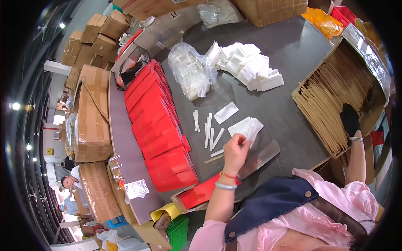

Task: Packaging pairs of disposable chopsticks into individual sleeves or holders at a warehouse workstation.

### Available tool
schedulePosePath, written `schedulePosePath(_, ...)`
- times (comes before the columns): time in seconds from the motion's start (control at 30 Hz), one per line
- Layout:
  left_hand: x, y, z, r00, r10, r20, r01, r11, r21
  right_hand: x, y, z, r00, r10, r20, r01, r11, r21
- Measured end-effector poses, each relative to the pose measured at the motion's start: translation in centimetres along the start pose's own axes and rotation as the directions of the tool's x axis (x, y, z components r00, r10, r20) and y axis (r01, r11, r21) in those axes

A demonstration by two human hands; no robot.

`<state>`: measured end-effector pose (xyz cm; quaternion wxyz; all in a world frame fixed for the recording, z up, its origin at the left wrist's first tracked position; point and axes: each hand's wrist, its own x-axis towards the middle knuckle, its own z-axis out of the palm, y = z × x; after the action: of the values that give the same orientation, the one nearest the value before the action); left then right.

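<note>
My left hand (pixel 235 154), bare and with bracelets at the wrist, has thumb and fingers pinched at the lower edge of a fanned stack of white paper slips (pixel 250 126). Beside it lie a single white slip (pixel 226 113) and several narrow white strips (pixel 208 130). A clear plastic strip (pixel 264 158) rests below the hand. My right hand (pixel 350 119), in a black glove, reaches into a carton of thin brown cardboard-like pieces (pixel 331 100) standing on edge. It touches them near the carton's near end; its fingers are too dark to make out.
Red packets (pixel 153 125) stand in a long row at left. Behind the strips sit a clear plastic bag (pixel 191 71) and a heap of white slips (pixel 251 65). A narrow tray with red pieces (pixel 203 193) lies along the near edge. Cartons (pixel 93 113) are stacked beyond the table.
</note>
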<state>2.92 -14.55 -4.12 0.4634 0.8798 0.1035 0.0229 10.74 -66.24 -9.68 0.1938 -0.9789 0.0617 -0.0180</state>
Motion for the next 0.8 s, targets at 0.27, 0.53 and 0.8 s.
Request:
schedulePosePath(0.27, -8.1, -0.6, -2.3, 0.988, 0.156, 0.009, -0.147, 0.909, 0.389, -0.3, -2.1, -2.0, 0.941, 0.121, -0.316, -0.048, 0.972, 0.23)
schedulePosePath(0.53, -11.7, -2.9, -5.9, 0.99, 0.086, 0.111, -0.128, 0.878, 0.461, -7.4, -25.5, 3.8, 0.493, -0.73, 0.474, 0.733, 0.642, 0.227)
schedulePosePath(0.8, -9.8, -1.7, -2.8, 0.989, 0.128, 0.078, -0.15, 0.878, 0.455, -7.7, -28.4, 9.9, 0.408, -0.913, 0.009, 0.792, 0.359, 0.495)
